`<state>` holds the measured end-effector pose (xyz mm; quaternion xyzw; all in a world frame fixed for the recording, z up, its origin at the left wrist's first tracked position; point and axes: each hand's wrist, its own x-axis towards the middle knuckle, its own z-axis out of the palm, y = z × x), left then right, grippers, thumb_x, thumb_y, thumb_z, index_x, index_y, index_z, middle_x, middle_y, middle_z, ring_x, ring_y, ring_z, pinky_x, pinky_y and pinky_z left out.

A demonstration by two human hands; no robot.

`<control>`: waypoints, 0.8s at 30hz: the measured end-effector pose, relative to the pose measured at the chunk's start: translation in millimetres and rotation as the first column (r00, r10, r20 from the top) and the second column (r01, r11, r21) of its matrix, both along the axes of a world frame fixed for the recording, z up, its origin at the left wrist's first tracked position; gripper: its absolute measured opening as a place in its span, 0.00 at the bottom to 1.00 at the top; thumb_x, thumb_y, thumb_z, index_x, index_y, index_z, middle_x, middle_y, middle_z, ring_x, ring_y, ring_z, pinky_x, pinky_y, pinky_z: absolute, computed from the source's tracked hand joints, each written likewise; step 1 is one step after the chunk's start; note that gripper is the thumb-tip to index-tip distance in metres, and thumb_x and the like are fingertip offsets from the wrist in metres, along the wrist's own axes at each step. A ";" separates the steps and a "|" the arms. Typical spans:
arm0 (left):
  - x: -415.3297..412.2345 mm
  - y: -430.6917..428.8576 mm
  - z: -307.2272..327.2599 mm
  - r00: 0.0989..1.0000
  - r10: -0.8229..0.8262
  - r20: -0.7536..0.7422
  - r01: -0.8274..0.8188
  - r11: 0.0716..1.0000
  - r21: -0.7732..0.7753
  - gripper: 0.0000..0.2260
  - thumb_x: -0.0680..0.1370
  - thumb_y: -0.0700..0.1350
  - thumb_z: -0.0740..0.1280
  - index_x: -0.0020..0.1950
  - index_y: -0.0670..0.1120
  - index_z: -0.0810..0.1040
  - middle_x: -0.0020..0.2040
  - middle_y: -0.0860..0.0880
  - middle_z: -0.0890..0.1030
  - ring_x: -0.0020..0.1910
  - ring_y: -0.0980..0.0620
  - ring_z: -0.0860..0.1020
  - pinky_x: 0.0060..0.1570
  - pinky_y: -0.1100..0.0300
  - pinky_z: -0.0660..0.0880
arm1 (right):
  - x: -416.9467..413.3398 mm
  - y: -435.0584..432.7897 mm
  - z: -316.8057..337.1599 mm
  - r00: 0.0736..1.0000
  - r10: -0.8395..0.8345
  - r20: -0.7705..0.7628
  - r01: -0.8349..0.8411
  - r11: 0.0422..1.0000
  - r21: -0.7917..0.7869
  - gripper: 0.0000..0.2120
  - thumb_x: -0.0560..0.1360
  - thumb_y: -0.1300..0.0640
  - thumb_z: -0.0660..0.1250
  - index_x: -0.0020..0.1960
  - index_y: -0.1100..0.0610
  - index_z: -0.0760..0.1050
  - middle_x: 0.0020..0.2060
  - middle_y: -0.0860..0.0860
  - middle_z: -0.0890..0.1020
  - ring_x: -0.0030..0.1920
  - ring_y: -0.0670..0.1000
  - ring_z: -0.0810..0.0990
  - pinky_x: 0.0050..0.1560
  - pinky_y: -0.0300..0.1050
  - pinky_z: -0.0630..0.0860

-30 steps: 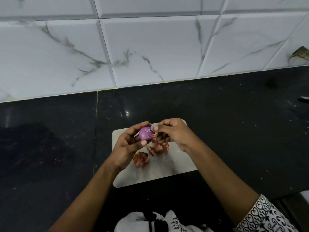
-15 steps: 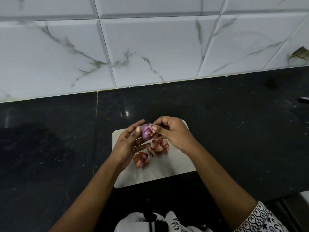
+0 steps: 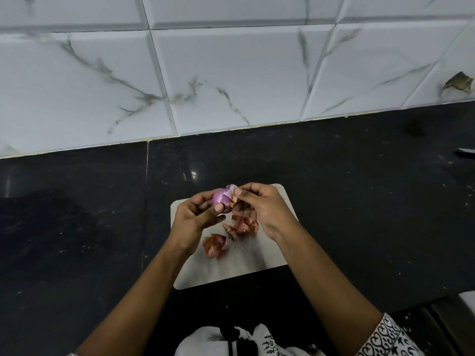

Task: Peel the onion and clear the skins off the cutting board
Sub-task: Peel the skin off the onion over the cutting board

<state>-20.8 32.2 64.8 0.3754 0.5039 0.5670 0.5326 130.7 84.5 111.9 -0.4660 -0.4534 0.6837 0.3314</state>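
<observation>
One onion [image 3: 223,198], left hand [image 3: 194,217] holding — right hand [image 3: 266,209] pinching skin [image 3: 234,199]

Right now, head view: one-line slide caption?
Left hand holds onion over cutting board, right hand pinches its skin; loose skins lie on board.

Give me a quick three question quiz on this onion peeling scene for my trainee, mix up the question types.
1. True or false: the onion rests on the cutting board.
2. Where do the loose skins lie? A, on the cutting board; B, in a bowl; C, in a bin.
3. Fill in: the right hand pinches a skin flap while the ___ hand grips the onion.
Key: 1 false, the left hand holds it off the board; 2 A; 3 left.
</observation>
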 end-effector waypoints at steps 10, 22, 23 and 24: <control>16.0 -0.6 -2.7 0.992 0.119 0.050 -0.122 0.989 0.079 0.15 0.71 0.43 0.68 0.58 0.45 0.78 0.52 0.49 0.84 0.53 0.49 0.82 0.51 0.55 0.79 | -15.3 -16.8 -10.2 0.929 -0.327 -0.171 0.296 0.938 -0.182 0.04 0.76 0.61 0.65 0.45 0.59 0.78 0.42 0.55 0.82 0.44 0.50 0.82 0.43 0.41 0.81; 12.5 0.4 3.0 0.995 0.044 -0.087 -0.036 0.994 0.102 0.16 0.71 0.32 0.70 0.56 0.44 0.76 0.50 0.52 0.82 0.50 0.55 0.82 0.48 0.62 0.79 | 7.6 3.1 8.9 0.797 -0.098 0.596 -0.332 0.753 0.568 0.03 0.72 0.57 0.70 0.46 0.53 0.79 0.42 0.47 0.82 0.41 0.43 0.80 0.41 0.36 0.78; 11.7 2.4 3.5 0.995 0.029 -0.090 -0.022 0.996 0.085 0.16 0.70 0.33 0.71 0.56 0.44 0.76 0.50 0.51 0.82 0.49 0.55 0.82 0.48 0.62 0.79 | 6.9 2.4 8.6 0.784 -0.094 0.613 -0.367 0.726 0.581 0.04 0.73 0.57 0.70 0.47 0.53 0.79 0.42 0.47 0.82 0.41 0.42 0.79 0.41 0.33 0.76; 10.7 4.0 4.1 0.996 0.013 -0.090 -0.007 0.998 0.064 0.15 0.70 0.35 0.71 0.55 0.44 0.76 0.50 0.50 0.82 0.49 0.54 0.82 0.48 0.61 0.79 | 5.9 1.6 7.2 0.775 -0.082 0.626 -0.399 0.704 0.587 0.04 0.73 0.57 0.69 0.48 0.54 0.79 0.43 0.47 0.82 0.41 0.42 0.78 0.41 0.30 0.73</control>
